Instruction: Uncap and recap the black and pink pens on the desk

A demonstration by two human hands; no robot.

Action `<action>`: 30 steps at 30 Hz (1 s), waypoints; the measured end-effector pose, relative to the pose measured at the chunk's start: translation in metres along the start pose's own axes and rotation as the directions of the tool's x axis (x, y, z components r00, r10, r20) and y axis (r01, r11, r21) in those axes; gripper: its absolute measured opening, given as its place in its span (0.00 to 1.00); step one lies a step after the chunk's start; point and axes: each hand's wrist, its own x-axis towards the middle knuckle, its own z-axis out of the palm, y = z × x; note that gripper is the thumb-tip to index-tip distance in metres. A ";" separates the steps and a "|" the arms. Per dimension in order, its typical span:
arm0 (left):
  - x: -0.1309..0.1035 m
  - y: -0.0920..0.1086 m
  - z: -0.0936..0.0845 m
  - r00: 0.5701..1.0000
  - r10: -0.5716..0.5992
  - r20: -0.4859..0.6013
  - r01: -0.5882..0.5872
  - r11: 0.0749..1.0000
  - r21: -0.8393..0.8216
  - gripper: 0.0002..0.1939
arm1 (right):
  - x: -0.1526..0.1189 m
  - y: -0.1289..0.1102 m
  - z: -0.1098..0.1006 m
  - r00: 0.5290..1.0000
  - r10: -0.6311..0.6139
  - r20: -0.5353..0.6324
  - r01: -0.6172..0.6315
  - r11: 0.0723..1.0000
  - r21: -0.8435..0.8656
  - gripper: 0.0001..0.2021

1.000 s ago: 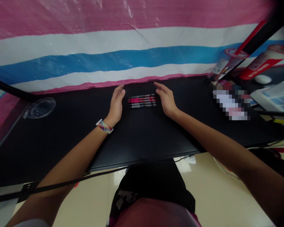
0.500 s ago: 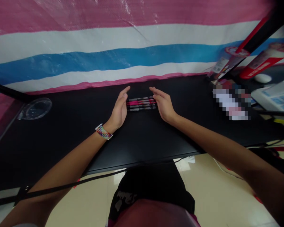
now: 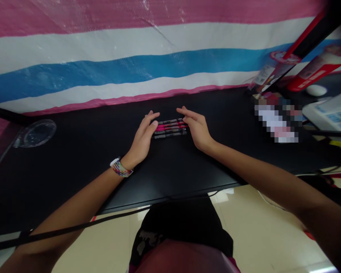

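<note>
Several pens (image 3: 170, 128), some black and grey, some pink and red, lie side by side on the black desk (image 3: 170, 167). At their left ends is my left hand (image 3: 143, 136), its fingers stretched out and the thumb by the pens. My right hand (image 3: 198, 129) stands on edge at the right ends, fingers extended forward with the fingertips beside the pens. Both hands are open and neither grips a pen. A colourful woven watch band (image 3: 122, 168) is around my left wrist.
A clear plastic lid (image 3: 39, 133) lies at the left. Along the right stand a clear cup (image 3: 264, 76) and a red-and-white cup (image 3: 315, 72), near a white rounded object (image 3: 316, 90). A striped sheet (image 3: 130, 68) hangs behind the desk.
My left hand has turned a little, with its thumb now over the pens' left ends. The right hand has barely moved. The pens remain lined up, and the view has shifted slightly.
</note>
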 end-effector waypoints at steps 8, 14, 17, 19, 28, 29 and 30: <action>0.014 -0.005 -0.022 0.998 0.060 -0.027 -0.052 0.971 0.232 0.25 | -0.014 -0.026 -0.004 0.927 -0.325 0.186 0.369 0.878 -0.305 0.10; 0.018 -0.009 -0.023 0.994 0.101 -0.040 -0.088 0.964 0.250 0.24 | -0.015 -0.027 -0.005 0.716 -0.510 0.477 0.660 0.716 -0.226 0.08; 0.017 -0.005 -0.022 0.991 0.124 -0.050 -0.107 0.961 0.254 0.22 | -0.010 -0.029 -0.010 0.661 -0.515 0.546 0.710 0.666 -0.230 0.08; 0.016 0.000 -0.021 0.988 0.146 -0.048 -0.129 0.957 0.260 0.20 | -0.008 -0.030 -0.013 0.627 -0.506 0.592 0.738 0.628 -0.246 0.08; 0.008 0.018 -0.019 0.934 0.332 0.133 -0.357 0.838 0.413 0.11 | -0.001 -0.029 -0.016 0.770 -0.499 0.397 0.608 0.762 -0.223 0.08; 0.008 0.017 -0.018 0.928 0.350 0.129 -0.372 0.835 0.405 0.11 | 0.001 -0.029 -0.017 0.802 -0.472 0.366 0.569 0.790 -0.228 0.09; 0.009 0.017 -0.018 0.920 0.373 0.117 -0.388 0.835 0.389 0.10 | 0.003 -0.028 -0.019 0.827 -0.447 0.339 0.532 0.817 -0.220 0.10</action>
